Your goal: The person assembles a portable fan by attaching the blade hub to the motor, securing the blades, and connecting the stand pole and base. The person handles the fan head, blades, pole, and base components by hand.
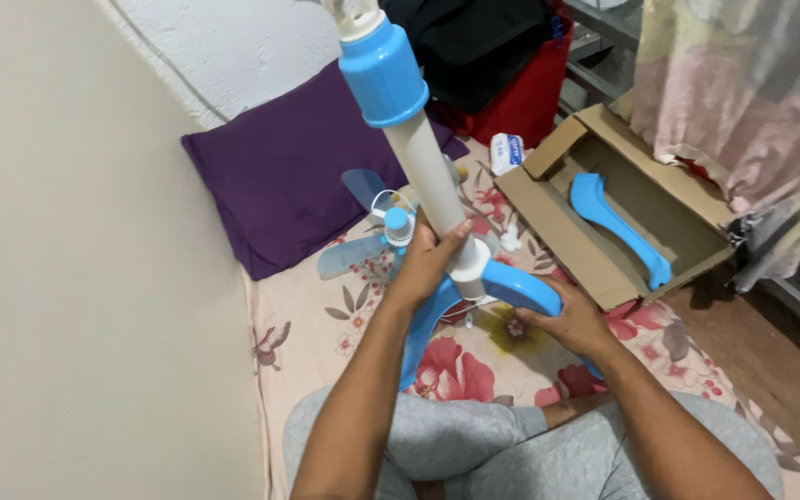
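Observation:
My left hand [430, 259] grips the lower end of a white fan pole [426, 167] that rises toward the camera, with a blue collar [383, 72] near its top. My right hand [574, 319] holds a curved blue base leg [518, 283] joined to the pole's foot. A second blue leg [421, 335] runs down under my left wrist. Behind the pole a blue fan blade [352, 252] lies on the floral sheet [326, 315].
An open cardboard box [604, 268] at the right holds another blue leg [615, 224]. A purple pillow [270, 176] lies at the back, a cream wall [76, 278] on the left, red and black cloth and a small white packet [506, 153] behind.

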